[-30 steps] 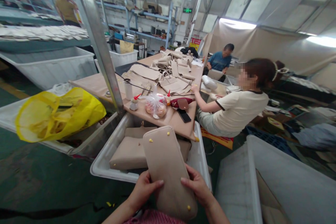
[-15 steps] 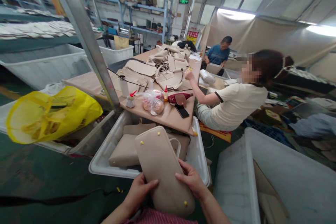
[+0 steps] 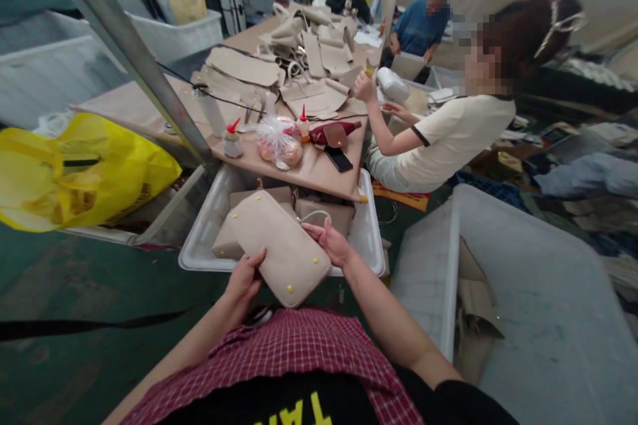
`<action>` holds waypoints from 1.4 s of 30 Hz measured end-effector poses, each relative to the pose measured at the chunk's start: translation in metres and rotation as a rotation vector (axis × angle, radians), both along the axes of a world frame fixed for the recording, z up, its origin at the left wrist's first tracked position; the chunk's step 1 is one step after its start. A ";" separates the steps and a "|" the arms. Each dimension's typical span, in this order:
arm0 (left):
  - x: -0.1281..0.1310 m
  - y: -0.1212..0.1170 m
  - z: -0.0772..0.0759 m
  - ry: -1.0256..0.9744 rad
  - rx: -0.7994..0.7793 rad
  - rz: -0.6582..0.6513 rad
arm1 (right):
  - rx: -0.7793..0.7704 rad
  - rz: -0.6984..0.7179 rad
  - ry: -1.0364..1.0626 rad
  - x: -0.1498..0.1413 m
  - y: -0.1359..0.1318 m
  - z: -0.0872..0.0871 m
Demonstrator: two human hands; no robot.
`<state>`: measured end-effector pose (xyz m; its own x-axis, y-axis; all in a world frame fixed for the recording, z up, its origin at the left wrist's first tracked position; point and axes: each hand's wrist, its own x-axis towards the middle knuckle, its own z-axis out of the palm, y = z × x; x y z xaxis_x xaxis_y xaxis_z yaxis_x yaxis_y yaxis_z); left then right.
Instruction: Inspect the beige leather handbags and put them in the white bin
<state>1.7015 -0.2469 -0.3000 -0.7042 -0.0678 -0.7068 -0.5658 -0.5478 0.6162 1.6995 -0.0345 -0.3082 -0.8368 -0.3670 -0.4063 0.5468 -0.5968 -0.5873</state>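
A beige handbag (image 3: 282, 249) is tilted over the front of a white bin, its flat base facing me with yellow-covered studs near the corners. My left hand (image 3: 246, 275) grips the lower left edge, thumb on the base and fingers underneath. On the other side my right hand (image 3: 329, 242) lies with fingers stretched out against the bag's right edge, beside its pale looped handle (image 3: 315, 215). Behind it, more beige bags (image 3: 326, 218) lie in the white bin (image 3: 375, 239).
A brown worktable (image 3: 319, 176) carries a pile of beige pieces (image 3: 319, 96), glue bottles (image 3: 232, 141), a plastic bag of round items (image 3: 280, 146) and a phone (image 3: 338, 159). A metal post (image 3: 134, 53) rises at left. Large bin (image 3: 548, 279) at right. A co-worker (image 3: 448, 139) sits near the table.
The handbag has turned and tipped so its base faces up more. My right hand's fingers have straightened, its thumb off the base. The view has tilted downward.
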 end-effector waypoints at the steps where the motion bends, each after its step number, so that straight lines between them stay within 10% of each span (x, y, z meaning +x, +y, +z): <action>1: -0.004 -0.002 0.001 0.001 0.018 0.016 | -0.013 -0.036 -0.021 -0.001 -0.001 -0.001; 28: -0.021 -0.004 -0.001 0.016 0.039 -0.031 | 0.289 -0.342 -0.091 0.041 -0.007 -0.015; 42: -0.013 -0.001 -0.003 0.100 0.035 -0.319 | 0.519 -0.269 -0.148 0.044 0.011 -0.019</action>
